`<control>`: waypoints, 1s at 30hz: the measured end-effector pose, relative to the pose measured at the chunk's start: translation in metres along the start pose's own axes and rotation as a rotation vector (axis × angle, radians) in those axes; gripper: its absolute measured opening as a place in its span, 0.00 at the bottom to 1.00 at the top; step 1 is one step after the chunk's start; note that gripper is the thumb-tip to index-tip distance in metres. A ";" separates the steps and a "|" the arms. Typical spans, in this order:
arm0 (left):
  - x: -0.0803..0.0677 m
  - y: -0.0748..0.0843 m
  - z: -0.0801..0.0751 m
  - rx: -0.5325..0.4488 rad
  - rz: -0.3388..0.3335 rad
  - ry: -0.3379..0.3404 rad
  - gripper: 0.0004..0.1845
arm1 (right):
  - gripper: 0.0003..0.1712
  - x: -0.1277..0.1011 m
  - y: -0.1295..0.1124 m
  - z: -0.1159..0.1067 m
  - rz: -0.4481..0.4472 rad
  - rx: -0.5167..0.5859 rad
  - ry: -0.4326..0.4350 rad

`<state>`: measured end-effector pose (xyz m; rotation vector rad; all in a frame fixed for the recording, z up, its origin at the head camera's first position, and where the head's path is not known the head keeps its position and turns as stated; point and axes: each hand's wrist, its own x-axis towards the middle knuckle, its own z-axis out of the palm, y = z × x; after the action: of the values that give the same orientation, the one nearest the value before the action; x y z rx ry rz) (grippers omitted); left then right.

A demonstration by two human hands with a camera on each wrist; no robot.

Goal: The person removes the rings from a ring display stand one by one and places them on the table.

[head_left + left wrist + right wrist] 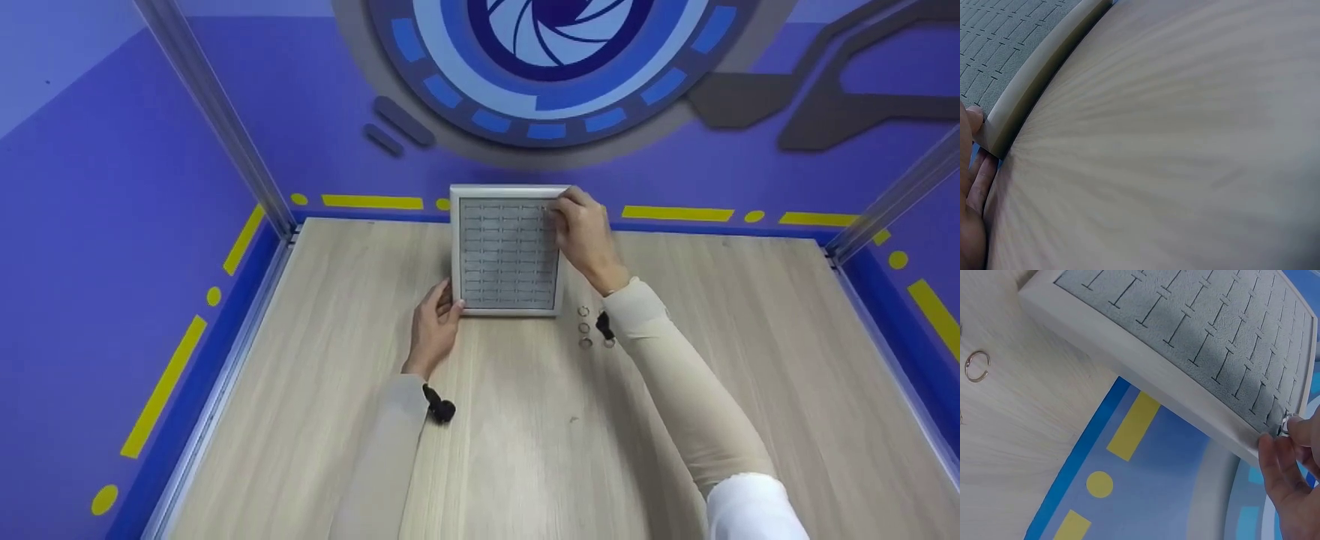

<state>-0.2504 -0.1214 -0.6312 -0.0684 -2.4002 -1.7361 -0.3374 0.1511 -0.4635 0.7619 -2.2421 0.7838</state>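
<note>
At the tray's [507,193] far edge, right-hand fingers [1297,427] seemingly pinch a ring [1286,421].

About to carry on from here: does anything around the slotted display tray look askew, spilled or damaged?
Nothing stands out. The tray lies flat and square on the table, left hand at its near corner, right hand pinching a ring at a far slot. A few loose rings lie in a tidy row beside it.
</note>
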 end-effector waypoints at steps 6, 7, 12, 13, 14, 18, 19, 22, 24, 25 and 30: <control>0.001 0.002 0.001 0.000 0.007 0.011 0.28 | 0.08 -0.002 -0.003 -0.005 0.009 0.003 -0.001; 0.001 0.002 0.001 0.000 0.006 0.010 0.28 | 0.09 -0.002 -0.004 -0.005 0.012 0.005 0.001; 0.001 0.002 0.001 0.006 0.003 0.014 0.28 | 0.09 -0.007 -0.004 -0.009 0.031 0.013 -0.004; 0.001 0.001 0.001 0.009 -0.003 0.016 0.28 | 0.08 -0.008 -0.005 -0.010 0.033 0.013 -0.011; 0.001 0.001 0.001 0.010 -0.008 0.017 0.28 | 0.08 -0.009 -0.005 -0.011 0.033 0.011 -0.018; 0.000 0.000 0.001 0.007 -0.021 0.013 0.28 | 0.07 -0.014 -0.006 -0.016 0.034 0.007 -0.036; 0.000 0.000 0.001 0.006 -0.022 0.011 0.28 | 0.06 -0.015 -0.006 -0.018 0.035 0.010 -0.039; 0.000 0.000 0.001 -0.004 -0.023 0.007 0.28 | 0.05 -0.020 -0.007 -0.023 0.033 0.023 -0.051; 0.000 0.000 0.001 -0.007 -0.024 0.009 0.29 | 0.05 -0.023 -0.008 -0.025 0.027 0.031 -0.059; 0.000 0.000 0.001 -0.009 -0.025 0.010 0.29 | 0.05 -0.024 -0.007 -0.026 0.024 0.032 -0.062; 0.000 0.001 0.001 -0.022 -0.019 0.008 0.29 | 0.05 -0.030 -0.005 -0.031 0.007 0.020 -0.066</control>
<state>-0.2508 -0.1199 -0.6311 -0.0413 -2.3842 -1.7683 -0.3036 0.1786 -0.4643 0.8008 -2.3000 0.7958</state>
